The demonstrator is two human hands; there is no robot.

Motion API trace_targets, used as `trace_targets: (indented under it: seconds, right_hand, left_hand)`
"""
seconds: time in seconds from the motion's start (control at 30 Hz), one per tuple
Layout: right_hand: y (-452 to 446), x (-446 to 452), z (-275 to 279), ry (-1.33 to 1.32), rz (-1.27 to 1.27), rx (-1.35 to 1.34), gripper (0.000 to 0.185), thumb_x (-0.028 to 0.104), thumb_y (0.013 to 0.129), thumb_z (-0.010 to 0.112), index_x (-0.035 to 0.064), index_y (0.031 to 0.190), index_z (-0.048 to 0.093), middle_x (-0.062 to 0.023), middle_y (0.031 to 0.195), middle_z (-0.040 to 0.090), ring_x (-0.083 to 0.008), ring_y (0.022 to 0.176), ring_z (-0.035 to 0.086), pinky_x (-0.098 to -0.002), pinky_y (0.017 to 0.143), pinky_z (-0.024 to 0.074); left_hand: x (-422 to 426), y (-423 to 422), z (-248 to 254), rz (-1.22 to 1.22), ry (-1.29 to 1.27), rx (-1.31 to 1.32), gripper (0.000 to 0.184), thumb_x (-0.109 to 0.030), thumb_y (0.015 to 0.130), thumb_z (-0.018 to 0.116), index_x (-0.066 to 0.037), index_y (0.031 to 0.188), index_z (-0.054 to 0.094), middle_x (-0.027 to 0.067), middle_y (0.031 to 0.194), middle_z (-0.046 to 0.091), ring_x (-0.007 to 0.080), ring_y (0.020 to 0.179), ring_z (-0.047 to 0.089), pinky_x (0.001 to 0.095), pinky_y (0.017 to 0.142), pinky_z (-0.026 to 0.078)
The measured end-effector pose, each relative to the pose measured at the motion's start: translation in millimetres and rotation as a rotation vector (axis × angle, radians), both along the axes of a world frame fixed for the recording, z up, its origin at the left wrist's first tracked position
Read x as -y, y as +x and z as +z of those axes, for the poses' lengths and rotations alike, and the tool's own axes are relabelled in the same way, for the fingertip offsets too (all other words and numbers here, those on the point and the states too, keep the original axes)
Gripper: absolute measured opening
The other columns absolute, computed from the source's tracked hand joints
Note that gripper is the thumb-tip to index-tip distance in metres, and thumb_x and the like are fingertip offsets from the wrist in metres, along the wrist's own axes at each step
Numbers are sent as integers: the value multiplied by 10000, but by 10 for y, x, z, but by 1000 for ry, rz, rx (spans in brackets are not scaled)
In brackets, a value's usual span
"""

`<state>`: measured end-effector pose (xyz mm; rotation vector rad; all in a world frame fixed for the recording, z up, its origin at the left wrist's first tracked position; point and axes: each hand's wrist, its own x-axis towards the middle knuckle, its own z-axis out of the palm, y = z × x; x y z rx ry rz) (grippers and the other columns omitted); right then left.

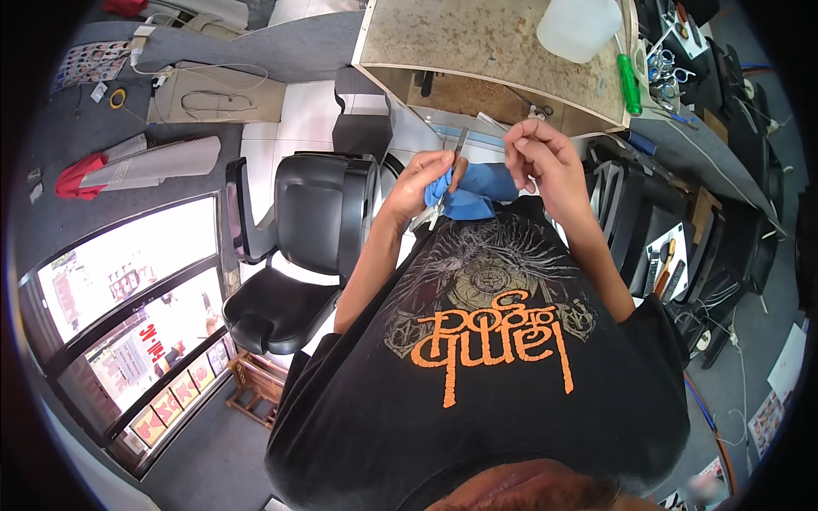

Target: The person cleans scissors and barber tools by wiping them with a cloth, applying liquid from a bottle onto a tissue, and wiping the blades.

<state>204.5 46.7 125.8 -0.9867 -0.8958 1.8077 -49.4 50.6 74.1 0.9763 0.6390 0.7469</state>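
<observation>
My left hand [419,186] is closed around a bunched blue cloth [467,204], in front of my black shirt. A narrow grey metal tool [461,146] sticks up from the same grip; its exact kind I cannot make out. Pale thin ends [436,213] show below the fingers. My right hand [547,166] is raised to the right of the cloth, its fingers loosely bent and apart, with nothing visible held in them. Beyond both hands is a wooden cabinet with an open compartment [477,92], where scissors [538,111] lie.
A white plastic container [579,30] stands on the cabinet top [460,38], near a green-handled screwdriver [629,85]. More scissors [665,68] lie at the right. A black chair [319,213] stands to my left, beside the glass door [128,315]. Black chairs [648,213] line the right.
</observation>
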Motion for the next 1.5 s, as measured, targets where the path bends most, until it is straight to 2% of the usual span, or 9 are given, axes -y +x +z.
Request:
trace_targets:
  seconds: [0.13, 0.27, 0.33, 0.43, 0.53, 0.63, 0.73, 0.93, 1.5]
  right_hand:
    - [-144, -23, 201, 80, -73, -211, 309, 163, 1057, 583, -8, 1314, 603, -146, 1036, 751, -196, 844, 735, -277, 727, 546]
    - [-211, -19, 201, 210, -85, -43, 320, 213, 1071, 593, -35, 1269, 634, -174, 1072, 756, -224, 967, 733, -318, 848, 554]
    - [-141, -68, 4, 211, -65, -36, 320, 225, 1082, 579, -39, 1251, 641, -175, 1050, 759, -211, 982, 720, -307, 846, 548]
    - [-87, -124, -122, 85, -61, -187, 303, 225, 1103, 524, -32, 1210, 644, -136, 914, 733, -172, 860, 668, -290, 778, 510]
    - [-121, -179, -219, 38, -83, -269, 329, 290, 1115, 473, 2, 1118, 631, -88, 755, 637, -147, 691, 546, -284, 670, 432]
    - [-155, -201, -284, -86, -123, -321, 345, 353, 1113, 443, 45, 1052, 586, -64, 688, 550, -143, 643, 472, -283, 631, 367]
    - [-121, -244, -359, -39, -93, -253, 333, 373, 1107, 433, 72, 1033, 553, -73, 699, 561, -148, 645, 478, -283, 627, 364]
    - [-174, -226, -319, -3, -84, -190, 310, 358, 1109, 429, 78, 1025, 532, -75, 723, 571, -153, 639, 509, -287, 623, 387]
    - [-118, -157, -394, 13, -75, -189, 274, 320, 1109, 428, 84, 1005, 524, -66, 774, 602, -155, 658, 573, -290, 624, 423]
  left_hand:
    - [17, 15, -1, 31, -16, -21, 539, -437, 1067, 514, -37, 707, 535, 16, 688, 444, 138, 704, 389, 302, 662, 288]
    - [38, 33, 5, 61, -14, -41, 541, -441, 1066, 519, -32, 712, 542, 15, 692, 448, 137, 695, 389, 303, 656, 288]
    - [56, 39, -16, 74, -8, -54, 541, -443, 1065, 521, -32, 714, 546, 16, 695, 452, 137, 688, 387, 304, 653, 288]
    - [70, 51, -14, 79, -4, -41, 540, -444, 1062, 525, -34, 711, 546, 17, 695, 457, 136, 685, 385, 304, 654, 289]
    - [81, 6, -61, 31, -22, -46, 530, -470, 1070, 525, -46, 757, 580, 2, 730, 506, 104, 708, 436, 265, 664, 325]
    - [108, 21, -46, 16, -68, -24, 540, -475, 1060, 534, -44, 738, 581, 1, 702, 497, 106, 697, 435, 266, 653, 325]
    - [143, 63, 4, 22, -76, 14, 540, -456, 1009, 578, -45, 660, 545, 13, 650, 453, 146, 679, 386, 305, 646, 283]
    - [195, 83, 50, -23, -100, -31, 551, -444, 981, 598, -40, 609, 550, 25, 591, 457, 158, 656, 389, 318, 645, 290]
    - [243, 130, 8, -56, -119, -54, 518, -400, 977, 599, -23, 622, 573, 52, 584, 490, 175, 657, 415, 330, 660, 315]
